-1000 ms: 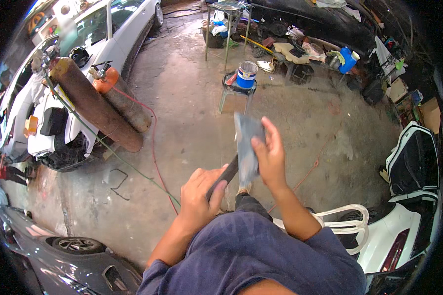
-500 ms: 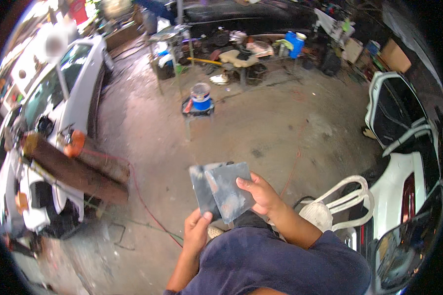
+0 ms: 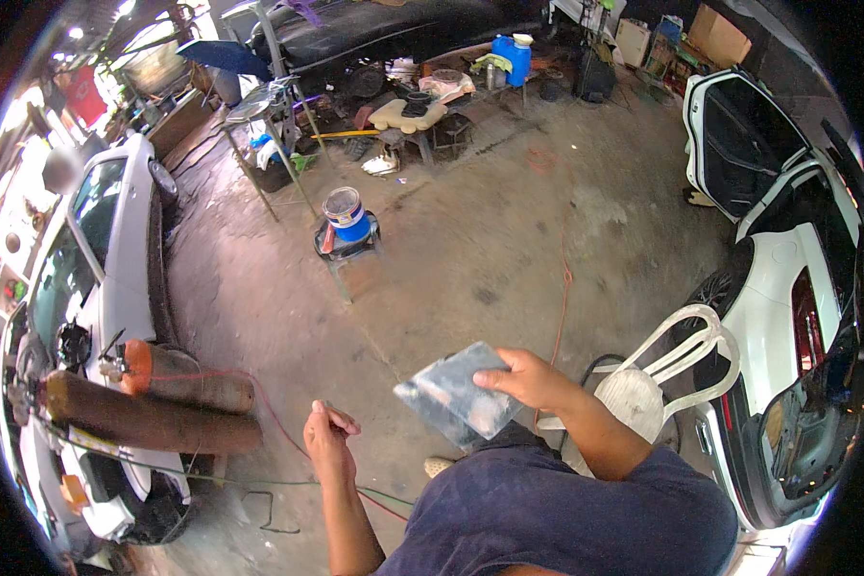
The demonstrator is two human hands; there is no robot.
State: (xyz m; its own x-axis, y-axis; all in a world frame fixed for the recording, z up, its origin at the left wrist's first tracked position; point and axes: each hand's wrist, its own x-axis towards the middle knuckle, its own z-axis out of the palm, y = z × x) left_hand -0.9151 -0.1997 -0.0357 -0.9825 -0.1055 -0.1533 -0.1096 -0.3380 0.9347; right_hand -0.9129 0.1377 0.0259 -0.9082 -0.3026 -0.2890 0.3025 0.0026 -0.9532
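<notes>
Left hand (image 3: 330,442) now off the grey sheets (image 3: 463,392) — right hand (image 3: 536,380) alone

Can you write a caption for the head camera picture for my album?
Near a white plastic chair, the right hand holds flat grey sheets; the left hand is apart.

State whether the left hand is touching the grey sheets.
Apart: the head view shows floor between the left hand and the grey sheets, which the right hand holds.

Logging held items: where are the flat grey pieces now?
Below centre in the head view, the flat grey pieces are in the right hand, between the left hand and the white chair.
</notes>
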